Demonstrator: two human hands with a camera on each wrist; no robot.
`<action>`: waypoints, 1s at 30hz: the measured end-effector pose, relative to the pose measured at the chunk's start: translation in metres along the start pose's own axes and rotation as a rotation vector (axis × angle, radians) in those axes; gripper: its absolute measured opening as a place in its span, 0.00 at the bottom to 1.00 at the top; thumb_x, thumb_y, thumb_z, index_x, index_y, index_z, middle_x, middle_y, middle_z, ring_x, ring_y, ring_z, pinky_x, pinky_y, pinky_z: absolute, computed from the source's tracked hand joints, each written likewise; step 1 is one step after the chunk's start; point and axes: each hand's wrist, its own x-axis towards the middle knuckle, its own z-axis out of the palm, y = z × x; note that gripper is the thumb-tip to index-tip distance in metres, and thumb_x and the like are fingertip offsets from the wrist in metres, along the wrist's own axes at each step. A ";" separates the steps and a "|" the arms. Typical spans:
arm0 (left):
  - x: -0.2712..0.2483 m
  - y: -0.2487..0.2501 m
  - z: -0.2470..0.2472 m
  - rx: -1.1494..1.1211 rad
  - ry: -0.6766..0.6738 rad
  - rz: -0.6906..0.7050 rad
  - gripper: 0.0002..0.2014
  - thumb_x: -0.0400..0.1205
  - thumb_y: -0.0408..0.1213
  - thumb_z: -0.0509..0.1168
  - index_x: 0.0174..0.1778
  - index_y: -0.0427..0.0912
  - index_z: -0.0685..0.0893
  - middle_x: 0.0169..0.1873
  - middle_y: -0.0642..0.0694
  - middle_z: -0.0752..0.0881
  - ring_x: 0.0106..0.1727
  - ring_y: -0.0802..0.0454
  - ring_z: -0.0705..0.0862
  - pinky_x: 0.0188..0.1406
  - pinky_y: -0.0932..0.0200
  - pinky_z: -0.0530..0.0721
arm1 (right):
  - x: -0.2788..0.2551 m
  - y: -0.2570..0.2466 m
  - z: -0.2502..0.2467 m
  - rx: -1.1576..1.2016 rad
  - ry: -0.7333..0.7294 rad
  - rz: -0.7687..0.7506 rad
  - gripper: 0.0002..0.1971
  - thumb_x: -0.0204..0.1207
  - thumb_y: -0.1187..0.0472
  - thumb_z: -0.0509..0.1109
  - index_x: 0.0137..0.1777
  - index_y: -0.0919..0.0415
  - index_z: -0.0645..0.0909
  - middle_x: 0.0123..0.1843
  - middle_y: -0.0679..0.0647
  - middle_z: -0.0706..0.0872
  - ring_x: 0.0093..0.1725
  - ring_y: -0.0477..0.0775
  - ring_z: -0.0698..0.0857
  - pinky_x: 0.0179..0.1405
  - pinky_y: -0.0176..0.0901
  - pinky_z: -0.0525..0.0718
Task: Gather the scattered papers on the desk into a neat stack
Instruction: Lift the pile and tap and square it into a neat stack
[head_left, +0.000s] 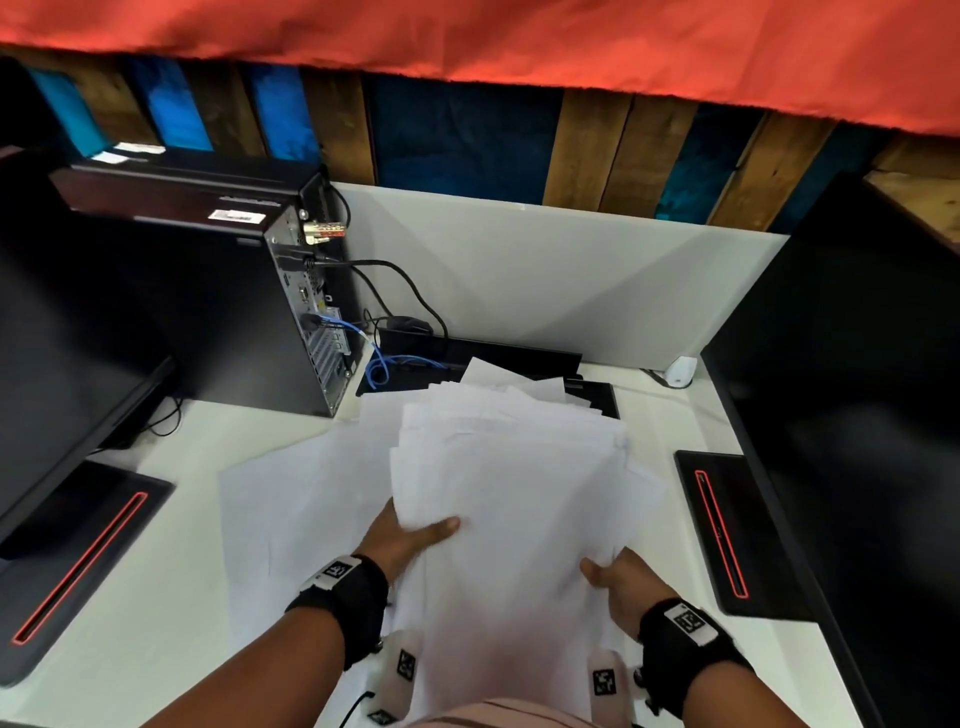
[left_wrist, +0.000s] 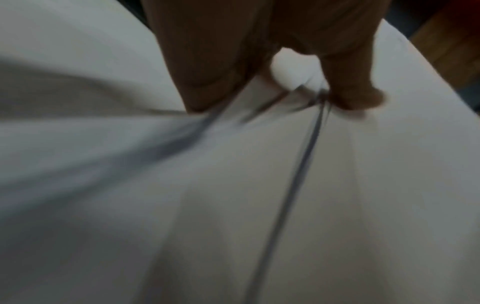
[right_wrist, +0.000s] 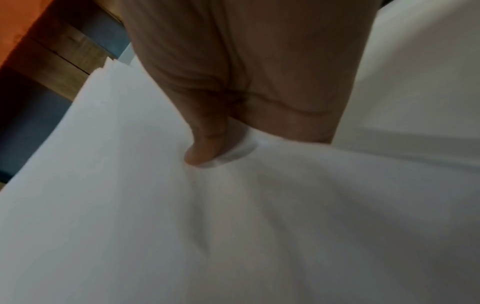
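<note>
Head view: at lower centre of the frame, both hands hold a loose bundle of white paper sheets (head_left: 511, 483) above the white desk top (head_left: 156, 613). The left hand (head_left: 402, 540) grips the bundle's left edge, thumb lying across the top sheet and fingers hidden beneath. The right hand (head_left: 621, 582) grips the right edge in the same way, thumb on top. The sheets are fanned and misaligned, their far corners stepping out toward the upper middle of the frame. More single white sheets (head_left: 296, 499) lie flat on the desk to the left of the bundle and partly under it. Black wrist straps with square printed markers (head_left: 340, 571) sit on both forearms.

Left wrist view: blurred; the thumb (left_wrist: 353, 90) presses down on the paper while the palm sits under the edge, so the paper (left_wrist: 233, 195) is pinched between them.

Right wrist view: the thumb (right_wrist: 205, 148) dents the top sheet, with the remaining fingers out of sight below the paper (right_wrist: 233, 226).

Surroundings in the head view: a black desktop computer tower (head_left: 218, 291) with cables stands at left, a black monitor on a red-striped base (head_left: 78, 561) at lower left, a second black monitor (head_left: 857, 389) at right, a white partition panel (head_left: 545, 280) behind, and an orange-red cloth (head_left: 519, 41) across the top.
</note>
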 end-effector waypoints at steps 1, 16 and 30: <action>-0.004 0.004 0.003 -0.059 -0.058 -0.008 0.37 0.52 0.43 0.85 0.57 0.39 0.85 0.47 0.42 0.93 0.44 0.50 0.92 0.34 0.60 0.88 | -0.002 -0.003 0.002 0.053 -0.044 0.006 0.19 0.74 0.77 0.67 0.66 0.80 0.75 0.49 0.69 0.88 0.39 0.62 0.91 0.36 0.45 0.89; -0.015 0.036 0.009 -0.142 -0.079 0.045 0.20 0.61 0.28 0.82 0.48 0.39 0.90 0.47 0.39 0.93 0.49 0.42 0.91 0.53 0.45 0.88 | 0.002 -0.049 0.015 0.273 -0.109 -0.016 0.45 0.49 0.20 0.63 0.59 0.52 0.84 0.54 0.58 0.91 0.59 0.57 0.86 0.64 0.55 0.79; -0.001 -0.022 -0.113 0.367 0.775 -0.207 0.23 0.75 0.42 0.69 0.65 0.42 0.76 0.65 0.34 0.78 0.65 0.35 0.77 0.66 0.48 0.74 | 0.011 0.015 0.026 -0.512 0.123 0.148 0.41 0.66 0.63 0.80 0.75 0.78 0.65 0.75 0.66 0.73 0.74 0.65 0.74 0.73 0.47 0.70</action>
